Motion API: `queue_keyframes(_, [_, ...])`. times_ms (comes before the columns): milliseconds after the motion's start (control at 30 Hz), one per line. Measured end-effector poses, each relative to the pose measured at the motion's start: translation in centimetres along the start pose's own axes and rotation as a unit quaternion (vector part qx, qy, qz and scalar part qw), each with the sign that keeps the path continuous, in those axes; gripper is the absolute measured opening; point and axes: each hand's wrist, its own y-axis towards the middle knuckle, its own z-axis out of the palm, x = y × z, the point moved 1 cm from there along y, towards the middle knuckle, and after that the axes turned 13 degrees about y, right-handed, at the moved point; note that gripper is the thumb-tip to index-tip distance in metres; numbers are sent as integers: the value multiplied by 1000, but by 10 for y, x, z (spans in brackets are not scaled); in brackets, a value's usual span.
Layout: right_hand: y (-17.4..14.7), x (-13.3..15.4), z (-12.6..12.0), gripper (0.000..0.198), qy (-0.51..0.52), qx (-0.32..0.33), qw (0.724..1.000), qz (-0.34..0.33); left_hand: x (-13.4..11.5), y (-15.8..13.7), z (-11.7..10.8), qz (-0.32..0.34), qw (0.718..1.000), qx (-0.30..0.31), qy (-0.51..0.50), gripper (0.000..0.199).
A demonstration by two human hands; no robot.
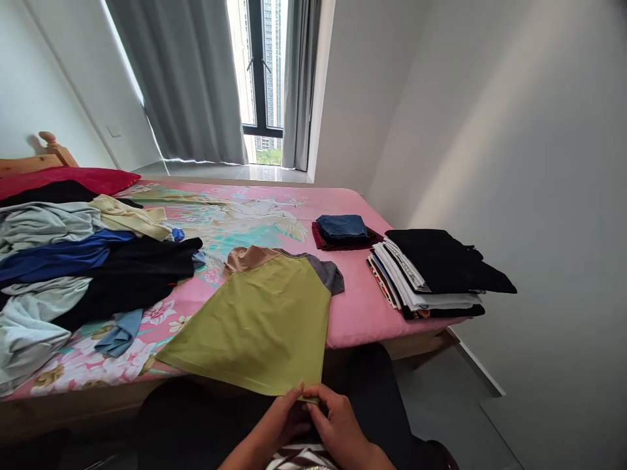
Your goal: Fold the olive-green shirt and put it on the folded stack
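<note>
1. At the left end of the bed [355,320], a wooden headboard [29,165] ends in a rounded knob, with a red pillow [110,178] lying just in front of it.
2. On the left part of the bed sits a loose, rumpled heap of clothes [147,274], with gray, blue, black and cream pieces overlapping.
3. Beyond the bed's far side hangs a gray curtain [181,78].
4. The green shirt [264,320] lies spread face-flat over the middle of the bed, its collar end toward the far side. One sleeve is tan, the other gray; the hem comes out past the bed's near edge.
5. In front of the bed's near edge, the left hand [289,421] pinches the shirt's hem close to its right corner.
6. Beside it, also in front of that edge, the right hand [337,424] grips the same corner between thumb and fingers, the fingertips of both hands nearly meeting.
7. On the bed's right part, folded blue denim [341,227] rests on dark red cloth [321,239].
8. At the bed's right end stands a stack of folded clothes [406,297], topped by a black garment [435,258] that juts beyond the bed.
</note>
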Motion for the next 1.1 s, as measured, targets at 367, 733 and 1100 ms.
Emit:
queue_keyframes(367, [88, -23, -90, 29, 54, -164, 983, 64, -14, -4, 16, -26, 998, -59, -17, 40])
queue_keyframes(733, [232, -53, -149, 40, 118, -193, 952, 207, -3, 2, 9, -43, 998, -48, 9, 42])
queue_keyframes(1100, [188, -63, -171, 10, 127, -192, 955, 189, -3, 0, 0, -45, 997, -54, 14, 36])
